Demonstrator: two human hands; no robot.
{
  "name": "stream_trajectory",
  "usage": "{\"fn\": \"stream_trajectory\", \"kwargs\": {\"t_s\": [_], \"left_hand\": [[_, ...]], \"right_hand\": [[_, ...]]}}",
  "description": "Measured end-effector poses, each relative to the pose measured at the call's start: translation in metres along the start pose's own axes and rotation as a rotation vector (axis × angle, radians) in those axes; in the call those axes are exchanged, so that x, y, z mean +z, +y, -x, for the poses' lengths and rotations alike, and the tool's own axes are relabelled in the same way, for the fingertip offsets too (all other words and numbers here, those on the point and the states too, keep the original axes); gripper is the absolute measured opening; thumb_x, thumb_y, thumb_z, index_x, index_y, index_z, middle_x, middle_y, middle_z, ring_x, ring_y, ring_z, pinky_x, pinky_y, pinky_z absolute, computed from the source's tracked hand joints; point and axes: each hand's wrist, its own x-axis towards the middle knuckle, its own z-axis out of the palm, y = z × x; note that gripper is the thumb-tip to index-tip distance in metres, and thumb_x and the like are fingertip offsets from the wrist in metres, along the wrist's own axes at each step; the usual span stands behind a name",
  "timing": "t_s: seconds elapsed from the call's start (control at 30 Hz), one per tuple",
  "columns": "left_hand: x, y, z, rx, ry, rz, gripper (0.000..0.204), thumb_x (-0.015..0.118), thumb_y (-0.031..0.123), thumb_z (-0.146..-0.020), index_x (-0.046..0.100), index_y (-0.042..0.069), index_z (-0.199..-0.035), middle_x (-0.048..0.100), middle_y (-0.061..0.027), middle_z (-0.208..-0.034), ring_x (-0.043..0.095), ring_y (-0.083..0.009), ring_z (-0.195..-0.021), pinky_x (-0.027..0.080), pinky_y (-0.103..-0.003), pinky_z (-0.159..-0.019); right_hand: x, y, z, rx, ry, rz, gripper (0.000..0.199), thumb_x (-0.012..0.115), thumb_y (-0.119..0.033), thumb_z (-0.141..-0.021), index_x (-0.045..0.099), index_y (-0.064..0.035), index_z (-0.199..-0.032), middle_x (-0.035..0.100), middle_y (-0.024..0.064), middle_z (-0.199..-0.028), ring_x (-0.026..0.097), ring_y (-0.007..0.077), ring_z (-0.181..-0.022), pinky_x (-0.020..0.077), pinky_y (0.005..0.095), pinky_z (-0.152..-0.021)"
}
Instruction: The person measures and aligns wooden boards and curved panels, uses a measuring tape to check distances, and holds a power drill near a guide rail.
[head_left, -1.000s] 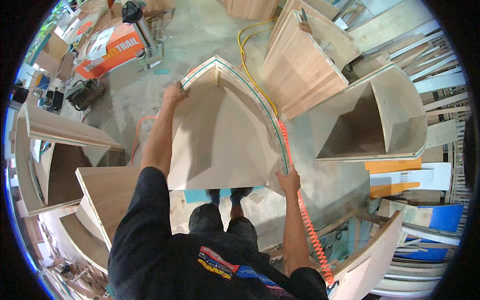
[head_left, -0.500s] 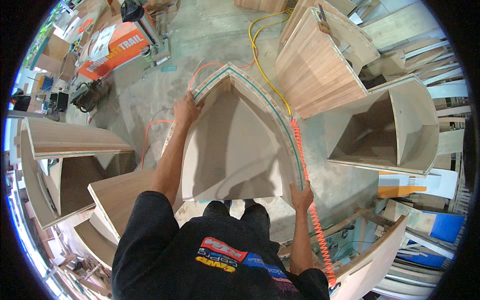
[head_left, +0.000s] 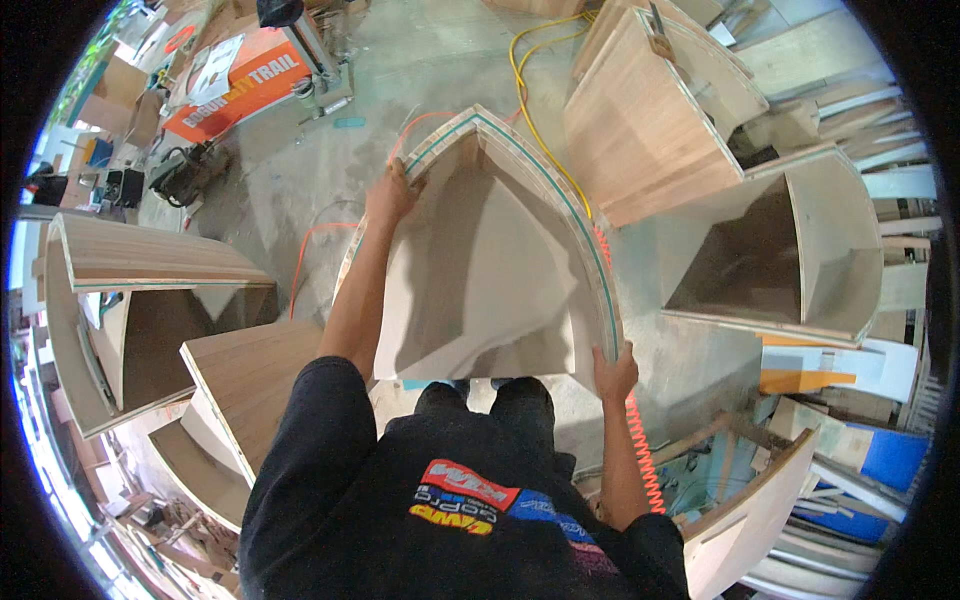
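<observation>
A pointed-arch wooden box (head_left: 520,270), with a pale inner panel and a teal line along its rim, stands in front of me. Its point faces away and its straight edge lies near my legs. My left hand (head_left: 393,192) is closed over the rim on the upper left side, fingers wrapped over the edge. Lower on the right side, my right hand (head_left: 615,372) grips the rim near its end. The undersides of both grips are hidden.
Similar wooden cabinets stand at the left (head_left: 160,250) and right (head_left: 780,250), with a tall plank-faced one (head_left: 650,130) at far right. A yellow hose (head_left: 540,130) joins a coiled orange hose (head_left: 645,465) beside the box. An orange printed box (head_left: 240,90) sits far left.
The arched box and both hands have shifted slightly away and to the right in the picture; the whole view has shifted a little too. Both hands keep their grip on the rim.
</observation>
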Motion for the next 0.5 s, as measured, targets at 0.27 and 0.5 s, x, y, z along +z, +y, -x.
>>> {"fn": "stream_trajectory", "kwargs": {"t_s": [0.27,0.5], "left_hand": [[-0.024,-0.003,0.035,0.101,0.328,0.374,0.065,0.07,0.051,-0.088,0.054,0.001,-0.127,0.068,-0.0221,-0.116,0.066,-0.037,-0.109,0.052,-0.046,-0.088],[-0.023,-0.138,0.208,-0.32,0.404,0.571,0.043,0.066,0.039,-0.095,0.069,-0.004,-0.097,0.071,-0.0196,-0.095,0.067,-0.0304,-0.089,0.051,-0.044,-0.083]], "right_hand": [[0.002,0.001,-0.009,0.038,0.025,0.038,0.058,0.08,-0.048,-0.074,0.056,-0.0048,-0.104,0.07,0.0253,-0.09,0.067,0.0467,-0.089,0.0511,0.0548,-0.08],[0.003,0.003,-0.008,0.015,0.076,0.03,0.058,0.08,-0.049,-0.073,0.059,-0.0038,-0.104,0.07,0.0255,-0.092,0.067,0.0464,-0.09,0.0516,0.0548,-0.079]]}}
